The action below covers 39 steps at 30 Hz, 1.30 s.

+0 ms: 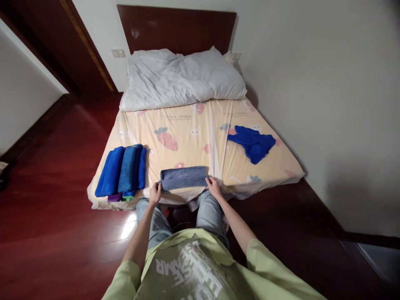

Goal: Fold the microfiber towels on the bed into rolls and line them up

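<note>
A grey-blue towel (184,177), folded into a long narrow strip, lies along the near edge of the bed in front of me. My left hand (155,193) pinches its left near corner, and my right hand (213,186) pinches the right near corner. Left of it sits a stack of folded towels (126,171), mostly blue, with purple and green edges showing underneath. Farther off to the right lies a crumpled bright blue cloth (253,142), touched by neither hand.
The bed has a yellow sheet (193,141) printed with carrots and rabbits. A white quilt (184,79) is bunched against the dark wooden headboard (178,29). A wall (328,104) runs along the right side; dark red floor (56,200) shows at left.
</note>
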{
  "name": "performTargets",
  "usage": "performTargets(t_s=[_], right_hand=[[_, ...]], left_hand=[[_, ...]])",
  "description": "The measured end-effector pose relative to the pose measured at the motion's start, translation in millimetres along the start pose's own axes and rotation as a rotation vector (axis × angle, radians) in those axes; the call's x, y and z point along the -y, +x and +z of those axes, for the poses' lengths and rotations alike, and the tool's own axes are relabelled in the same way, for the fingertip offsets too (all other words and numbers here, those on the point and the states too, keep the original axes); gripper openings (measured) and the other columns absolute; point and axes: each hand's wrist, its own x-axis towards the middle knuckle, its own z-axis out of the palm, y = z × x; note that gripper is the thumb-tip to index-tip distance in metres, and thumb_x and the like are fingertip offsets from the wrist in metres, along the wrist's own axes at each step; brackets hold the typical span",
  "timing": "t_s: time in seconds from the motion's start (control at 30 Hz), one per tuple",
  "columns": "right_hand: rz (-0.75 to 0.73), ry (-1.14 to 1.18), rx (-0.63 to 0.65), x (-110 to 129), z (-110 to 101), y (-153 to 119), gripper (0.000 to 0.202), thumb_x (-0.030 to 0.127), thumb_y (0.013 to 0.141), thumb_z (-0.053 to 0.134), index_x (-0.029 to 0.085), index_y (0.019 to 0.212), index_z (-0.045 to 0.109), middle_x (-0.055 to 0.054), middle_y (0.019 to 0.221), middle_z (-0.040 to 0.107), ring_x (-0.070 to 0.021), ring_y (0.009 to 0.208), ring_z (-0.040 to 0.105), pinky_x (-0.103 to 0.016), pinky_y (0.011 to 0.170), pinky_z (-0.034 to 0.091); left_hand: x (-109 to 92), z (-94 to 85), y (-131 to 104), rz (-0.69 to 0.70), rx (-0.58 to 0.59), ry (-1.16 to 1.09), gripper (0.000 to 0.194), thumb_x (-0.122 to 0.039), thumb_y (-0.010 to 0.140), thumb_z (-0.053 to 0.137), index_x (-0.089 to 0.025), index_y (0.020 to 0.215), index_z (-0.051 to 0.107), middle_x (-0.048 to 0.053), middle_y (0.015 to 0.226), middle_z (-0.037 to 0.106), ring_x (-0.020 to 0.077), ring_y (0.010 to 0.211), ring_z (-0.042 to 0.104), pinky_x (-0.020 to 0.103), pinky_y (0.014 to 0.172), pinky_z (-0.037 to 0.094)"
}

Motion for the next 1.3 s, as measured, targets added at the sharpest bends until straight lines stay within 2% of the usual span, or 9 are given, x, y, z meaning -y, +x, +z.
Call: performTargets(t_s=[0.2, 0.73, 0.93, 1.17, 1.3], right_hand=[[-0.020, -0.048, -0.025, 0, 2, 2, 0.050, 0.069, 0.086, 0.042, 0.025, 0.062, 0.040, 0.002, 0.056, 0.046, -0.0163, 0.055, 0.046, -0.027, 0.054, 0.039], [-0.017, -0.046, -0.042, -3, 6, 5, 0.050, 0.069, 0.085, 0.044, 0.025, 0.061, 0.039, 0.001, 0.055, 0.047, -0.0166, 0.051, 0.048, -0.028, 0.052, 0.036], [-0.027, -0.074, -0.062, -4, 7, 4, 0.049, 0.067, 0.085, 0.046, 0.025, 0.060, 0.039, 0.001, 0.055, 0.047, -0.0160, 0.054, 0.046, -0.027, 0.054, 0.035], [-0.018, -0.091, -0.109, -5, 11, 4, 0.043, 0.061, 0.084, 0.052, 0.024, 0.062, 0.047, -0.003, 0.058, 0.056, -0.0201, 0.059, 0.055, -0.030, 0.061, 0.042], [-0.017, -0.118, -0.120, -9, 13, 4, 0.031, 0.053, 0.084, 0.055, 0.022, 0.078, 0.056, -0.004, 0.066, 0.061, -0.0223, 0.064, 0.059, -0.033, 0.066, 0.047]], left_hand=[[4, -1.6, 2, 0.000, 0.032, -0.013, 0.037, -0.054, 0.090, 0.038, -0.021, 0.080, 0.053, 0.003, 0.070, 0.061, 0.0201, 0.069, 0.059, 0.031, 0.067, 0.046], [-1, 1.7, 5, -0.064, -0.012, 0.028, 0.034, -0.051, 0.087, 0.042, -0.021, 0.076, 0.055, 0.005, 0.069, 0.063, 0.0219, 0.071, 0.062, 0.031, 0.068, 0.047], [2, 4.8, 4, -0.092, -0.047, -0.001, 0.034, -0.051, 0.084, 0.046, -0.020, 0.087, 0.058, 0.007, 0.074, 0.068, 0.0244, 0.075, 0.067, 0.032, 0.070, 0.048], [5, 6.1, 3, -0.111, -0.093, -0.031, 0.031, -0.049, 0.083, 0.052, -0.020, 0.093, 0.058, 0.007, 0.077, 0.071, 0.0238, 0.078, 0.070, 0.033, 0.073, 0.051], [7, 9.4, -2, -0.082, -0.119, -0.087, 0.031, -0.048, 0.083, 0.055, -0.021, 0.098, 0.055, 0.003, 0.073, 0.069, 0.0199, 0.072, 0.068, 0.029, 0.070, 0.050]])
